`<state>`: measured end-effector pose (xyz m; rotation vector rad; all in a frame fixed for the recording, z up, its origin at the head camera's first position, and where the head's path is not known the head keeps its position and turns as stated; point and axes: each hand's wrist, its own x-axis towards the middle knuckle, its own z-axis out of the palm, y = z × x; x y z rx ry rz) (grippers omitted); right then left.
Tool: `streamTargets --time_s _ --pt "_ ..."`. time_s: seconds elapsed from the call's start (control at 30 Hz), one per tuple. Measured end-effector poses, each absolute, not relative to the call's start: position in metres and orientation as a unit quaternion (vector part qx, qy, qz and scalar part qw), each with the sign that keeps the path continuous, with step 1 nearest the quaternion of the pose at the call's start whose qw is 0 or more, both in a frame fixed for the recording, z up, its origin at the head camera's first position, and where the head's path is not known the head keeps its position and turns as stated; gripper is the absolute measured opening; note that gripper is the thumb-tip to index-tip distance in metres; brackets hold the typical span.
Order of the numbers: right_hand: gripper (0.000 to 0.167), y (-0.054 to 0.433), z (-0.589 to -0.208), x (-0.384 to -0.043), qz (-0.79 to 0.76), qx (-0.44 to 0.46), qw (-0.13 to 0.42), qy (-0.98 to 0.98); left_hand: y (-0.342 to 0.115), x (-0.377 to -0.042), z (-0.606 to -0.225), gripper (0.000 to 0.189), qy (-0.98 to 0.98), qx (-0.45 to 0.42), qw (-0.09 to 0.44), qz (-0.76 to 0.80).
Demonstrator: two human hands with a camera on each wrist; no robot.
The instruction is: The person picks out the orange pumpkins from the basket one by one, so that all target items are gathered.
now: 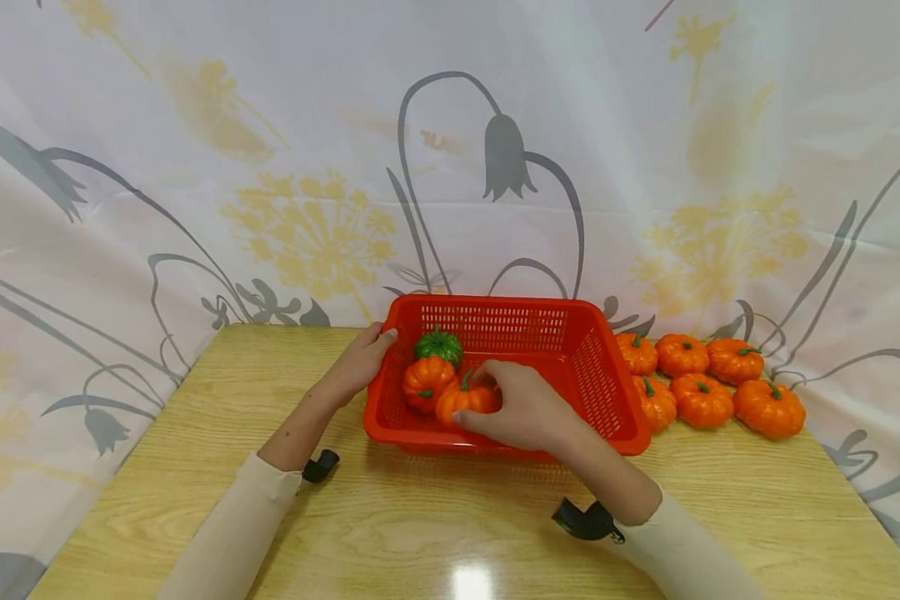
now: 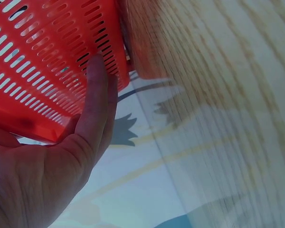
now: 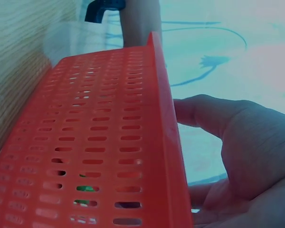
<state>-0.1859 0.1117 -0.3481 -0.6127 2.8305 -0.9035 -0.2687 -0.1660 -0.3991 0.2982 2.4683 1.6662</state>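
A red plastic basket (image 1: 510, 446) with slotted walls stands on the table. At its left end my left hand (image 1: 362, 360) grips the rim, thumb over the top. The left wrist view shows the fingers (image 2: 97, 102) of that hand along the outer wall. Inside the basket, my right hand (image 1: 528, 408) holds a small orange pumpkin (image 1: 465, 402) between thumb and fingers. Beside it lie another orange pumpkin (image 1: 427, 383) and a green pumpkin (image 1: 438, 347). In the right wrist view the basket wall (image 3: 99, 137) hides the held pumpkin and most of the fingers.
Several orange pumpkins (image 1: 701, 402) sit in two rows to the right of the basket, the nearest close against its right wall. The wood-grain table (image 1: 390, 533) extends in front and to the left. A flower-patterned curtain (image 1: 450, 167) hangs behind it.
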Motion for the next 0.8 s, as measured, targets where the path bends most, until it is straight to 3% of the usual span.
streamTargets --time_s 0.57,0.8 --pt "0.053 0.134 -0.35 -0.167 -0.321 -0.211 -0.061 0.921 -0.167 -0.269 -0.4 0.05 0.818 0.11 0.073 0.56" --pt "0.055 0.143 -0.351 -0.163 -0.329 -0.214 -0.082 0.916 -0.166 -0.27 -0.401 0.048 0.818 0.103 0.072 0.562"
